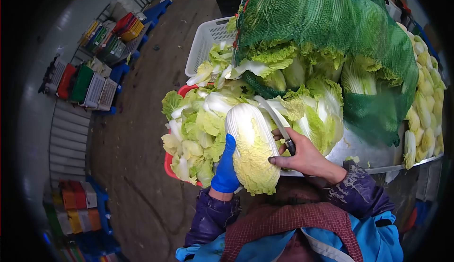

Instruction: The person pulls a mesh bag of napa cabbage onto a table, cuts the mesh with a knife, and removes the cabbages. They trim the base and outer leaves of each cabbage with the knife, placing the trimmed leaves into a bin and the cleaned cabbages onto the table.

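Note:
A trimmed napa cabbage [250, 144], white at its base and yellow-green at its leafy end, is held up before my chest. My left hand [224, 167], in a blue glove, grips its left side. My bare right hand [305, 154] is closed around the black handle of a knife [275, 115], its blade pointing up and away. The thumb of that hand touches the cabbage's right side. Below and left, loose cabbage leaves [198, 125] heap over a red crate [169, 165]. More cabbages [324, 103] lie just beyond my right hand.
A green mesh sack [321, 16] of cabbages lies on the metal table [373, 155]. Pale stripped cabbages [425, 106] are stacked at the far right. Behind the leaves stands a white basket [208, 33]. Stacked crates [90, 85] line the wall at left.

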Motion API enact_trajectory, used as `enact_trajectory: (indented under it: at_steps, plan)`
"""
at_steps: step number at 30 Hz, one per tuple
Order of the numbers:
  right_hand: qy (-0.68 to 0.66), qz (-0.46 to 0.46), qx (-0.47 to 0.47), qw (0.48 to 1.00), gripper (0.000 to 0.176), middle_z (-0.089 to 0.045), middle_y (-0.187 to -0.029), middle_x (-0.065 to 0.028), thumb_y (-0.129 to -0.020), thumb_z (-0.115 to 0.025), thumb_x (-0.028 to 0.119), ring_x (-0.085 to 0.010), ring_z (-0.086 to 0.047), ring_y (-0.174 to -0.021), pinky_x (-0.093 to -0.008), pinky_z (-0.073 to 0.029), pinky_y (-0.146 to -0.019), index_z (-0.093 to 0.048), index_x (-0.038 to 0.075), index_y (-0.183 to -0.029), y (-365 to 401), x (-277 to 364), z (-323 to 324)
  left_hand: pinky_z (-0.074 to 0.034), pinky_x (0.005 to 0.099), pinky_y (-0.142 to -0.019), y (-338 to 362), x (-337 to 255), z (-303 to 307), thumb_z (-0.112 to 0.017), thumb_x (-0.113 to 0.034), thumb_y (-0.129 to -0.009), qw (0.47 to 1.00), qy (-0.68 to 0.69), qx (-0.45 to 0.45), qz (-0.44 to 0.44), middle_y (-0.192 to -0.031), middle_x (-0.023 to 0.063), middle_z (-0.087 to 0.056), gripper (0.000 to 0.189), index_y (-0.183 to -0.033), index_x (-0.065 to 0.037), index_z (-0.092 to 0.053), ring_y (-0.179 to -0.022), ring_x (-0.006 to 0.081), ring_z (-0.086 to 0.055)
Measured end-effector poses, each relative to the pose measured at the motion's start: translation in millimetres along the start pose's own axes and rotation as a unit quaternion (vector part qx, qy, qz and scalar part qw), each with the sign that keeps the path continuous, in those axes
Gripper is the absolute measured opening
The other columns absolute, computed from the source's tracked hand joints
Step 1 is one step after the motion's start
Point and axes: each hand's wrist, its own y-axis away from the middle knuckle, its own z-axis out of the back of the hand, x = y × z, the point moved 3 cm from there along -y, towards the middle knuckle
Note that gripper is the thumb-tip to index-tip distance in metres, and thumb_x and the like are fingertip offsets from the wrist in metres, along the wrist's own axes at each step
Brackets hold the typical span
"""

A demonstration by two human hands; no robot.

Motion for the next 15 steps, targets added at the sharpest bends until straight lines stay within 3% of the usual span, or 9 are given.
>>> enact_trajectory:
  at_steps: [2, 4, 6, 8, 13, 15]
  plan:
    - [0.013, -0.062, 0.028, 0.998, 0.061, -0.053, -0.085, -0.0087, -0.065, -0.074, 0.021, -0.0132, -0.049, -0.07, -0.0273, -0.044, -0.064, -0.047, -0.003, -0.114, -1, 0, -3, -0.038, 0.0409, -0.1, 1, 0, -3, -0.044, -0.054, -0.089, 0.998, 0.027, 0.049, 0.012, -0.134, 0.0162, -0.041, 0.073, -0.139, -0.004, -0.026, -0.119, 0.0289, -0.045]
    - [0.016, -0.045, 0.024, 0.999, 0.062, -0.054, -0.085, -0.0097, -0.063, -0.073, 0.02, -0.0143, -0.05, -0.071, -0.0277, -0.044, -0.065, -0.046, -0.003, -0.114, -2, -1, -3, -0.038, 0.0408, -0.1, 2, -1, 5, -0.044, -0.052, -0.09, 0.999, -0.034, -0.037, -0.017, -0.135, 0.016, -0.04, 0.071, -0.139, -0.004, -0.025, -0.119, 0.0283, -0.045]
    - [0.019, -0.027, 0.021, 0.999, 0.064, -0.055, -0.084, -0.0107, -0.062, -0.072, 0.019, -0.0155, -0.051, -0.072, -0.0281, -0.045, -0.066, -0.045, -0.004, -0.115, -4, -1, -3, -0.038, 0.0406, -0.1, 2, 0, 8, -0.044, -0.051, -0.09, 0.999, -0.034, -0.038, -0.016, -0.135, 0.0155, -0.04, 0.07, -0.139, -0.004, -0.025, -0.119, 0.028, -0.045]
    - [0.003, -0.068, 0.037, 0.997, 0.062, -0.056, -0.086, -0.0132, -0.063, -0.067, 0.016, -0.0185, -0.054, -0.075, -0.0301, -0.046, -0.07, -0.043, -0.004, -0.117, -4, -5, -1, -0.038, 0.0404, -0.1, 1, 1, 13, -0.044, -0.049, -0.091, 0.999, -0.033, -0.039, -0.015, -0.134, 0.0151, -0.041, 0.069, -0.139, -0.004, -0.025, -0.119, 0.0276, -0.046]
    - [0.08, -0.028, 0.0, 0.996, 0.057, -0.059, -0.089, -0.02, -0.064, -0.063, 0.011, -0.0283, -0.059, -0.079, -0.0362, -0.047, -0.072, -0.043, -0.001, -0.116, -4, -10, 3, -0.039, 0.039, -0.099, 1, 0, 15, -0.044, -0.045, -0.092, 0.99, -0.106, -0.076, -0.047, -0.133, 0.0127, -0.042, 0.063, -0.139, -0.006, -0.026, -0.116, 0.0267, -0.048]
    - [0.131, -0.014, -0.011, 0.991, 0.055, -0.06, -0.09, -0.0217, -0.065, -0.061, 0.009, -0.0315, -0.06, -0.079, -0.0385, -0.047, -0.071, -0.044, 0.001, -0.116, -4, -7, 13, -0.041, 0.0395, -0.097, -1, -1, 27, -0.043, -0.047, -0.092, 0.995, -0.057, -0.077, -0.014, -0.135, 0.0142, -0.04, 0.066, -0.14, -0.006, -0.025, -0.115, 0.0278, -0.048]
